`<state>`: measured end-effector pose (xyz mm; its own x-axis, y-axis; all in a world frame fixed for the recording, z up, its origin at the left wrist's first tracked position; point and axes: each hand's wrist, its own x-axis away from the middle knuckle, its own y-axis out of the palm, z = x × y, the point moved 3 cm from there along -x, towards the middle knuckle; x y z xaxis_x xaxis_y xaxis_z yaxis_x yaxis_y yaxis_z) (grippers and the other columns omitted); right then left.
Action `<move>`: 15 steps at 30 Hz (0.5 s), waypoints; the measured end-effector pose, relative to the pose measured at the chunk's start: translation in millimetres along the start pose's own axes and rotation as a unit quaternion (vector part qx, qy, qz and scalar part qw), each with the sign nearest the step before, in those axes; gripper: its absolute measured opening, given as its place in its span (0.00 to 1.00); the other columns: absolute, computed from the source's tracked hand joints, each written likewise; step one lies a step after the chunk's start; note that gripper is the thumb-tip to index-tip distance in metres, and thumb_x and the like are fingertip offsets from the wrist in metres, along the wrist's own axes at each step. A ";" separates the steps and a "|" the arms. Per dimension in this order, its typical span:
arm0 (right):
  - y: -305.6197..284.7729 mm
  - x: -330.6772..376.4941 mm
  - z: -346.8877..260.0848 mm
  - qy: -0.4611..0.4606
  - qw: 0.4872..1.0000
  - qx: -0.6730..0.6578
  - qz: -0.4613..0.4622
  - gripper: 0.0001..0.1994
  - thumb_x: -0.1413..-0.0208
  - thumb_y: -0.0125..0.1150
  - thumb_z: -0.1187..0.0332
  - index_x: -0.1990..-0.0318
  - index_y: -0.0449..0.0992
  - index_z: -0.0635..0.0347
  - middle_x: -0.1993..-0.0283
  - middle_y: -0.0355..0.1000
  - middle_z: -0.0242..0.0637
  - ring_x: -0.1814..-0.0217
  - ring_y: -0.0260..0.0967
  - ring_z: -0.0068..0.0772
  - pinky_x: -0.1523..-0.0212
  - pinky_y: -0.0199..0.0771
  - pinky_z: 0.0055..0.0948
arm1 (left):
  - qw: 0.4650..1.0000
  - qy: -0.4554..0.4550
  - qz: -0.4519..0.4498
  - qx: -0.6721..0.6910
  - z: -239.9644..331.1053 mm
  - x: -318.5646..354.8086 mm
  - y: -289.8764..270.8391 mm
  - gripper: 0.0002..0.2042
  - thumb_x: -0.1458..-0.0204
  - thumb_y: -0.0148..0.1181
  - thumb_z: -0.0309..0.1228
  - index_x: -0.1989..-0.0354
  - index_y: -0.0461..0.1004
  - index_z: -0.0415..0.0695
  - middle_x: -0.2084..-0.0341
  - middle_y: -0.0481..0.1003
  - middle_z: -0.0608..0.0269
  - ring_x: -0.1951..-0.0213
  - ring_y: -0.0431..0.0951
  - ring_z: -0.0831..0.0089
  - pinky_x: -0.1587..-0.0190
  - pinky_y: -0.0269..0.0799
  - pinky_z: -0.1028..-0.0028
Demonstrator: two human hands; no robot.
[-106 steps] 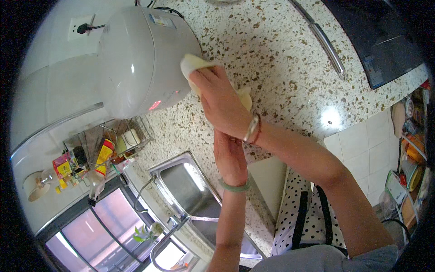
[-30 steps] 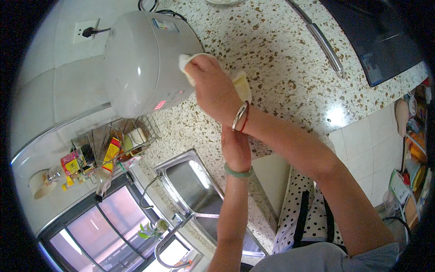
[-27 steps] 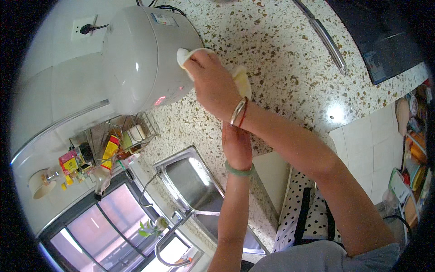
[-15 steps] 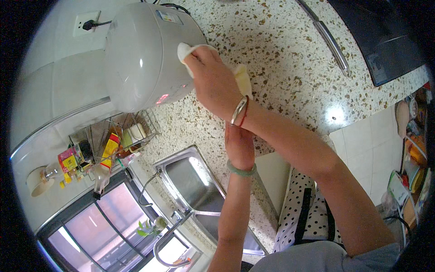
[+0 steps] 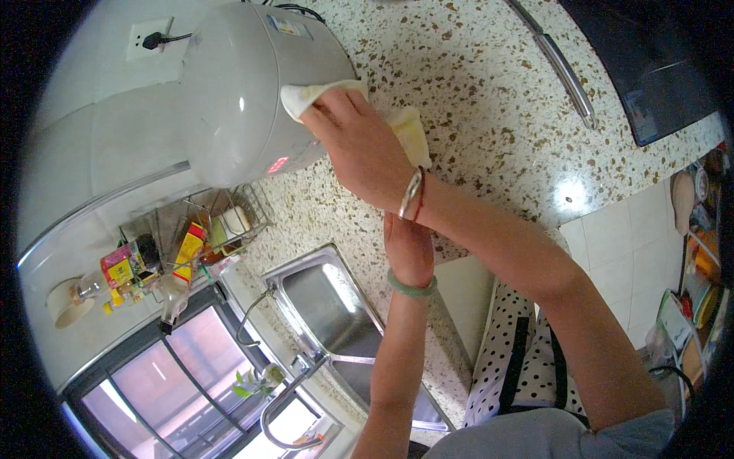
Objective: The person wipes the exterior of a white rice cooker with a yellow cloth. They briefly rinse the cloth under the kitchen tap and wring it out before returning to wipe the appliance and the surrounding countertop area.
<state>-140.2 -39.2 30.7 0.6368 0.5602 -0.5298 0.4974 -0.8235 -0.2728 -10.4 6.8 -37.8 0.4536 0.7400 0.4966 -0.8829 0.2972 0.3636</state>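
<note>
My right hand (image 5: pixel 359 149), with a silver bangle at its wrist, presses a pale yellow and white cloth (image 5: pixel 302 99) to the side of a grey rounded appliance that looks like a rice cooker (image 5: pixel 229 92). Its fingers are bent over the cloth, and another fold of cloth hangs out beside the hand. A red lit display glows on the appliance's front. My left hand (image 5: pixel 410 249), below a green bracelet, lies under my right wrist, which hides its fingers.
A steel sink (image 5: pixel 317 298) with a curved faucet (image 5: pixel 267 421) lies at lower left. Beside the window, a wire rack (image 5: pixel 245 203) holds packets and bottles. A steel-handled utensil (image 5: pixel 562 69) rests on the speckled counter (image 5: pixel 474 99) near a black cooktop (image 5: pixel 657 84). A plug sits in a wall socket (image 5: pixel 141 38).
My right hand and the cloth have shifted slightly, and more of the cloth now spreads flat over the appliance's side, farther left. My left hand has moved a little lower.
</note>
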 end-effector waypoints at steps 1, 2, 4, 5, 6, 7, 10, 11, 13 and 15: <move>0.6 -1.8 -1.6 0.004 1.000 0.016 -0.016 0.19 0.52 0.51 0.78 0.49 0.67 0.64 0.53 0.62 0.45 0.51 0.61 0.50 0.50 0.68 0.41 | 1.000 0.000 0.006 0.009 -0.8 -0.4 -2.4 0.20 0.37 0.39 0.37 0.39 0.60 0.43 0.43 0.65 0.59 0.42 0.65 0.62 0.40 0.60 0.62; 0.0 -4.7 -2.5 0.005 0.999 0.034 -0.031 0.20 0.52 0.51 0.78 0.49 0.67 0.64 0.53 0.62 0.45 0.51 0.61 0.50 0.50 0.68 0.40 | 1.000 0.006 -0.021 0.021 -1.5 -0.8 -3.5 0.20 0.37 0.39 0.37 0.39 0.60 0.43 0.43 0.66 0.59 0.42 0.65 0.62 0.40 0.60 0.62; 5.9 10.5 2.3 -0.008 0.998 0.062 -0.025 0.20 0.53 0.52 0.77 0.49 0.67 0.63 0.54 0.62 0.45 0.52 0.62 0.49 0.52 0.69 0.40 | 0.996 0.019 -0.075 0.045 -3.8 -1.4 -10.3 0.20 0.37 0.40 0.37 0.39 0.60 0.44 0.44 0.66 0.59 0.42 0.65 0.62 0.41 0.60 0.62; 6.6 15.4 3.5 -0.014 0.997 0.076 -0.021 0.20 0.53 0.52 0.77 0.49 0.67 0.63 0.54 0.62 0.44 0.53 0.62 0.48 0.53 0.70 0.40 | 0.998 0.012 -0.053 0.020 -2.8 -1.5 -7.8 0.20 0.37 0.39 0.37 0.39 0.60 0.44 0.44 0.66 0.59 0.42 0.65 0.62 0.41 0.61 0.62; 8.7 18.1 5.6 -0.016 0.996 0.081 -0.022 0.20 0.53 0.53 0.77 0.49 0.67 0.63 0.54 0.62 0.44 0.53 0.62 0.48 0.53 0.70 0.40 | 0.999 0.006 -0.032 -0.005 -1.2 -0.6 -4.0 0.20 0.37 0.39 0.37 0.39 0.60 0.44 0.44 0.66 0.59 0.42 0.65 0.62 0.41 0.61 0.62; 10.9 20.5 8.0 -0.017 0.996 0.086 -0.022 0.20 0.53 0.53 0.76 0.49 0.67 0.62 0.54 0.62 0.44 0.54 0.62 0.47 0.54 0.70 0.40 | 0.999 -0.001 -0.010 -0.031 0.6 -0.2 0.0 0.20 0.36 0.39 0.37 0.39 0.60 0.44 0.44 0.66 0.59 0.42 0.65 0.62 0.41 0.61 0.62; 10.7 11.2 4.3 -0.011 0.997 0.078 -0.003 0.20 0.53 0.53 0.75 0.49 0.67 0.62 0.54 0.62 0.43 0.54 0.63 0.46 0.55 0.71 0.40 | 0.999 -0.018 0.028 -0.008 3.8 0.6 1.5 0.19 0.36 0.37 0.36 0.39 0.60 0.44 0.44 0.66 0.58 0.42 0.65 0.62 0.41 0.62 0.62; 9.8 7.4 2.8 -0.006 0.997 0.072 0.005 0.21 0.53 0.53 0.75 0.48 0.67 0.61 0.55 0.62 0.43 0.53 0.63 0.46 0.55 0.71 0.40 | 1.000 -0.014 0.016 -0.003 2.0 0.1 -0.8 0.19 0.36 0.37 0.36 0.39 0.60 0.44 0.44 0.66 0.58 0.42 0.65 0.62 0.41 0.62 0.62; 9.3 3.9 3.2 -0.006 0.997 0.080 0.012 0.19 0.53 0.53 0.72 0.51 0.68 0.62 0.56 0.62 0.43 0.54 0.63 0.45 0.54 0.71 0.40 | 1.000 -0.005 -0.007 0.006 -2.5 -1.6 -6.4 0.19 0.36 0.36 0.35 0.39 0.59 0.44 0.44 0.66 0.57 0.43 0.66 0.62 0.41 0.62 0.62; 8.0 1.9 3.3 -0.010 0.996 0.082 0.012 0.18 0.53 0.53 0.71 0.52 0.69 0.62 0.57 0.62 0.43 0.54 0.63 0.45 0.55 0.71 0.40 | 1.000 -0.006 0.000 0.019 -2.1 -1.3 -6.9 0.19 0.36 0.36 0.34 0.39 0.59 0.43 0.44 0.66 0.57 0.43 0.66 0.62 0.41 0.62 0.63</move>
<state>-137.0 -45.0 24.8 0.6348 0.5398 -0.5529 0.3780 -0.8410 -0.3870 -5.2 5.0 -42.6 0.4546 0.7331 0.5059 -0.8779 0.2729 0.3934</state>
